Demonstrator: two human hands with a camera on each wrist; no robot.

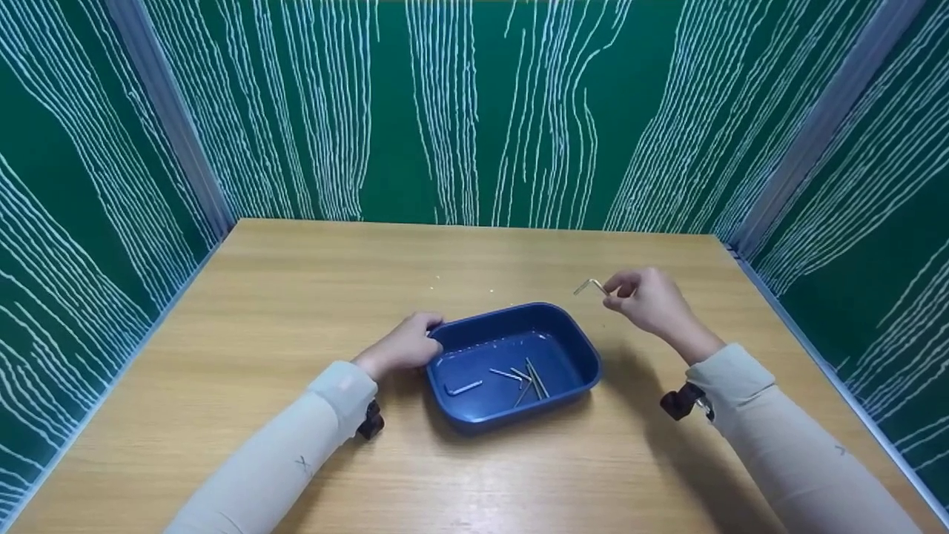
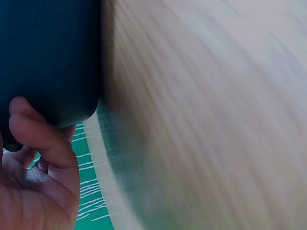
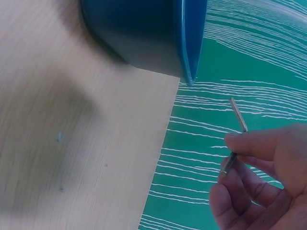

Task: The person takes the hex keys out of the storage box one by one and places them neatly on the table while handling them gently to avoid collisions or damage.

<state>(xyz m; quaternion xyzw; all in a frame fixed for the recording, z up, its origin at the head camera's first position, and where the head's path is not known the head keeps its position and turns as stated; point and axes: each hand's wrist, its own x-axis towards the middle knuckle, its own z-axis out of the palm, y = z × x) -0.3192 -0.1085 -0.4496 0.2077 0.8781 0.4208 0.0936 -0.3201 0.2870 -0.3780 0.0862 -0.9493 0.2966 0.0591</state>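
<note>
My left hand (image 1: 404, 345) grips the left end of a blue plastic tub (image 1: 511, 328), fingers curled at its rim. In the left wrist view those fingers (image 2: 48, 136) lie against the tub's dark outer wall. Beyond the tub's right end, above the table, my right hand (image 1: 652, 300) pinches a hex key (image 1: 591, 282), an L-shaped metal rod, between thumb and fingertips. The right wrist view shows the same hex key (image 3: 238, 114) with its free arm pointing away from the hand. Inside the tub, one hex key (image 1: 465, 388) lies apart at the left; several more (image 1: 535, 378) form a loose pile.
The tub stands on a wooden table (image 1: 296, 297). A few tiny pale crumbs (image 1: 491, 291) are scattered behind it. Green panels with white wavy lines (image 1: 393, 111) enclose the back and sides. A dark device (image 1: 678, 403) is strapped at the right wrist.
</note>
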